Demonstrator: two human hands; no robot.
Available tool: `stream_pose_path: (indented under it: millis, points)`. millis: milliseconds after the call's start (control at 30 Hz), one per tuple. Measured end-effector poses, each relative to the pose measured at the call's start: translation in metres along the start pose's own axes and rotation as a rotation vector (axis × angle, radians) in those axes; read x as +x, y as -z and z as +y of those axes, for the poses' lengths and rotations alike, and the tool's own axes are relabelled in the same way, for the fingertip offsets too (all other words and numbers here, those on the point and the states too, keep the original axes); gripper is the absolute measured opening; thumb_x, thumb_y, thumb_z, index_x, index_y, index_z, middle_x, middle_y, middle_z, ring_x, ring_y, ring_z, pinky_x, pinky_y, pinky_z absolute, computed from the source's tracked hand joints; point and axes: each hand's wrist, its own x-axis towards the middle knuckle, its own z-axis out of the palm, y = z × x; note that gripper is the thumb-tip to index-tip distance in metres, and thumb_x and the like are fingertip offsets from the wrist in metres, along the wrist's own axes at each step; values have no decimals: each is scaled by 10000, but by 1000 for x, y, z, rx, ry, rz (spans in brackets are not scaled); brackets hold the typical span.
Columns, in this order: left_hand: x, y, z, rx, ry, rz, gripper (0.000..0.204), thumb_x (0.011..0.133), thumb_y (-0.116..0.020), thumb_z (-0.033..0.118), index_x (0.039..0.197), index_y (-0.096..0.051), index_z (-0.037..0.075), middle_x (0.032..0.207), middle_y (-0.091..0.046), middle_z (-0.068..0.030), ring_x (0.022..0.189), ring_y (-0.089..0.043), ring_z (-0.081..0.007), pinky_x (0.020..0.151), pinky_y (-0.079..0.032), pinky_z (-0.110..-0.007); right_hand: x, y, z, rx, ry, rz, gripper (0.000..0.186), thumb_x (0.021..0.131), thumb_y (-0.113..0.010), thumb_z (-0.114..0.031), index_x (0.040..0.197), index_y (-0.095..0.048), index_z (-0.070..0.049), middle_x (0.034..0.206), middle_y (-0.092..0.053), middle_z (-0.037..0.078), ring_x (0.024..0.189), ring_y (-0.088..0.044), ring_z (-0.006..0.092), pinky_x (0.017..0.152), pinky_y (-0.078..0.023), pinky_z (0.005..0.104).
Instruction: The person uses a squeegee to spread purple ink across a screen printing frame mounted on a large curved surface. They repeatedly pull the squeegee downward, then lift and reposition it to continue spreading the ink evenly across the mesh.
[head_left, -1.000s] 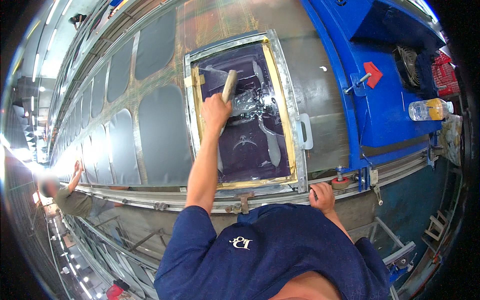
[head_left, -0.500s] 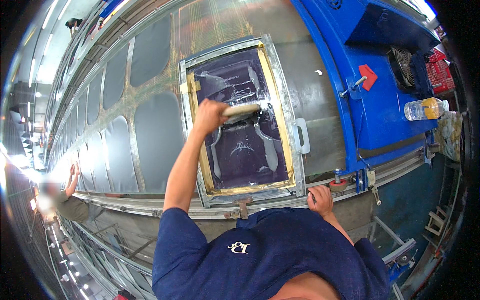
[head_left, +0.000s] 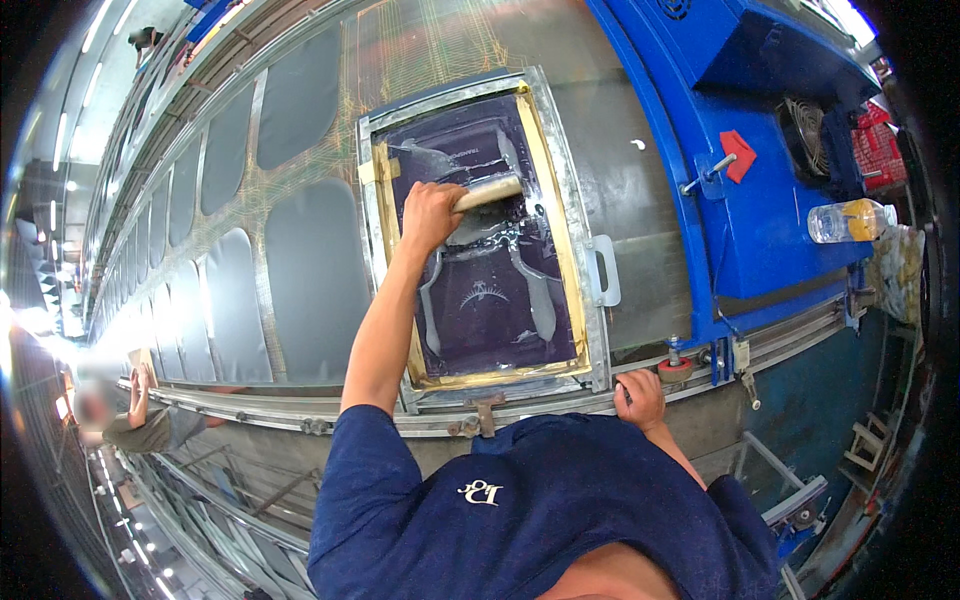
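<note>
Left arm extended fully, its hand (head_left: 430, 213) closed around the wooden squeegee (head_left: 487, 192) lying across the upper printing screen (head_left: 480, 300); right hand (head_left: 640, 396) curled over the metal rail (head_left: 560, 405) below the frame.

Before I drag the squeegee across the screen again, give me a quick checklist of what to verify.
1. Left hand grip on the squeegee handle: ok, fingers wrapped around it.
2. Squeegee on the mesh inside the printing screen frame: ok, it lies across the upper part of the dark mesh.
3. Ink along the blade: ok, glossy pale ink sits just below it.
4. Right hand bracing: ok, it rests on the metal rail below the frame.
5. Frame seated flat on the table: cannot tell.
6. Path clear of others: ok, the other person is far to the left.
</note>
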Motion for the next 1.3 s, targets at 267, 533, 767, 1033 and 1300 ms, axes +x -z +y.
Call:
stream_pose_path:
  millis: [267, 533, 767, 1033, 1300]
  points:
    - [-71, 17, 43, 34, -19, -7, 467, 634, -838, 87, 1084, -734, 158, 1083, -743, -19, 887, -647, -226, 840, -442, -402, -3, 2, -2, -3, -41, -8, 231, 792, -698, -121, 1017, -688, -68, 998, -663, 108, 974, -629, 328, 839, -487, 446]
    - [-40, 12, 5, 89, 23, -27, 378, 679, -786, 78, 1048, -728, 136, 1077, -745, -11, 889, -642, -230, 836, -450, -395, 4, 5, -1, -13, -12, -2, 239, 799, -698, -124, 1030, -685, -66, 1004, -666, 110, 984, -632, 324, 857, -492, 444]
    - [-69, -29, 13, 64, -53, 149, 568, 587, -843, 79, 1144, -747, 145, 1108, -743, -52, 932, -658, -252, 844, -473, -400, 1, 1, 3, 12, -10, 5, 228, 790, -696, -112, 1013, -686, -64, 969, -659, 109, 935, -636, 329, 821, -493, 445]
    - [-17, -7, -8, 43, 3, 180, 398, 665, -822, 115, 1055, -756, 153, 1048, -754, -20, 956, -673, -238, 851, -473, -400, 4, 3, -3, -12, -20, 0, 214, 788, -693, -100, 998, -696, -61, 967, -660, 111, 929, -633, 334, 840, -496, 435]
    - [11, 11, -15, 18, 5, -10, 345, 662, -795, 103, 999, -779, 173, 971, -754, -42, 942, -685, -270, 835, -495, -411, 1, 5, -4, 11, -35, -28, 208, 793, -698, -105, 996, -685, -60, 985, -664, 110, 952, -632, 328, 833, -485, 448]
